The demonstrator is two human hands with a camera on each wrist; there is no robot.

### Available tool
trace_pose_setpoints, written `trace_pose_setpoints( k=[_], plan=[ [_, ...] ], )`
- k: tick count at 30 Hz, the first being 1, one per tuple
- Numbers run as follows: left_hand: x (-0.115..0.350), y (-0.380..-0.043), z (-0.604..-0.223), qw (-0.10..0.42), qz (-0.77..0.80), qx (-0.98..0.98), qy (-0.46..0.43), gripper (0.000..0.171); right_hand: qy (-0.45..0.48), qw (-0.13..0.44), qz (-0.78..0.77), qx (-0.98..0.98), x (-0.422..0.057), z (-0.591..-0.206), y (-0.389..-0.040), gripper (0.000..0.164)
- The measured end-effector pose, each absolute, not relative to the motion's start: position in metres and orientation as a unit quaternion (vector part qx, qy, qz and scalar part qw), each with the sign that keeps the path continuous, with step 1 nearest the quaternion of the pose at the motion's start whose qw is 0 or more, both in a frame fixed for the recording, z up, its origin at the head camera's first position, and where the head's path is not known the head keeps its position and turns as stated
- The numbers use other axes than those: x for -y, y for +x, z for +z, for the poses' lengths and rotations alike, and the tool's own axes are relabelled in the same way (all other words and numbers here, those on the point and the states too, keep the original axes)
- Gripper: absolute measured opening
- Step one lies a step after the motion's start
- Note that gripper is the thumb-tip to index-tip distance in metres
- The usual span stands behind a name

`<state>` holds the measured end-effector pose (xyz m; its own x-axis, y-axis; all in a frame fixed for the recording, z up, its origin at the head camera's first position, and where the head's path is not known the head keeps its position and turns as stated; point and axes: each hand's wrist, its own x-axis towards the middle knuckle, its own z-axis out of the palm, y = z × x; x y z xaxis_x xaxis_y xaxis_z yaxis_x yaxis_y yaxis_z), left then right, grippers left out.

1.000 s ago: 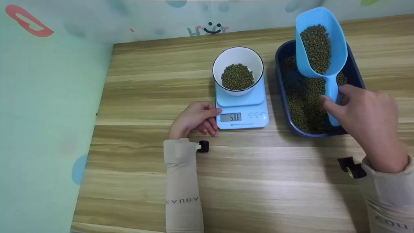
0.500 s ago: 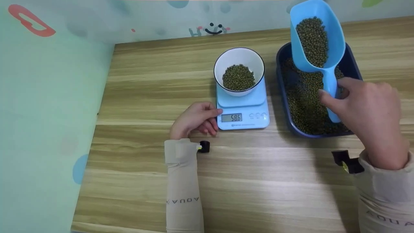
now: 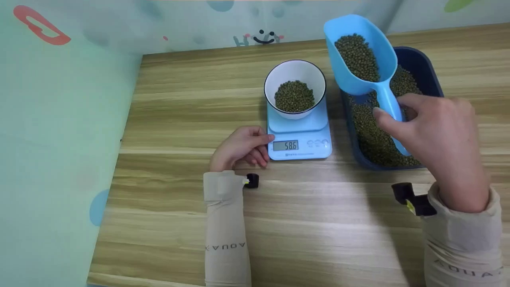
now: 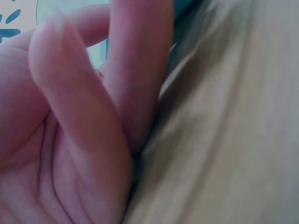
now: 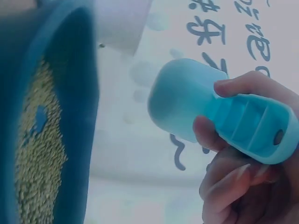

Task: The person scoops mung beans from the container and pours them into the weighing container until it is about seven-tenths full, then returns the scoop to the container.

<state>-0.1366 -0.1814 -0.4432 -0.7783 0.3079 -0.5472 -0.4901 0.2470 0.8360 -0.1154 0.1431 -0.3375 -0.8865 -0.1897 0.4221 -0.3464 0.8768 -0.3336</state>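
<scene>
My right hand (image 3: pixel 442 131) grips the handle of a blue scoop (image 3: pixel 386 59), which carries a heap of green mung beans (image 3: pixel 356 57). The scoop is above the left back part of a dark blue tub (image 3: pixel 428 71) holding more mung beans (image 3: pixel 378 135). In the right wrist view, thumb and fingers pinch the scoop's ribbed handle (image 5: pixel 252 126). My left hand (image 3: pixel 243 145) holds the left edge of a light blue kitchen scale (image 3: pixel 303 149), thumb on top, other fingers curled beside it. A white bowl (image 3: pixel 273 85) with mung beans (image 3: pixel 295 97) stands on the scale; its display reads 58.6.
The wooden table (image 3: pixel 175 119) extends left and in front of the scale. A patterned pale wall (image 3: pixel 191 24) closes off the back and the left. A narrow gap separates the scale from the tub. Black wrist mounts (image 3: pixel 414 199) project from the sleeves.
My right hand has carried the loaded scoop left, from over the tub's middle toward the bowl. The left hand stays at the scale, and the reading stays at 58.6.
</scene>
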Motion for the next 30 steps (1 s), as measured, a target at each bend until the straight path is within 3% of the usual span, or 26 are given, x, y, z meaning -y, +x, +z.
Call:
trace_pose_setpoints(
  k=[11, 30],
  plan=[
    [0.183, -0.136, -0.444, 0.330, 0.603, -0.723, -0.064, 0.030, 0.168, 0.194, 0.223, 0.940, -0.128, -0.329, -0.115, 0.032],
    [0.182, -0.136, -0.442, 0.330, 0.605, -0.721, -0.068, 0.031, 0.185, 0.135, 0.235, 0.945, -0.140, -0.324, -0.114, 0.033]
  ],
)
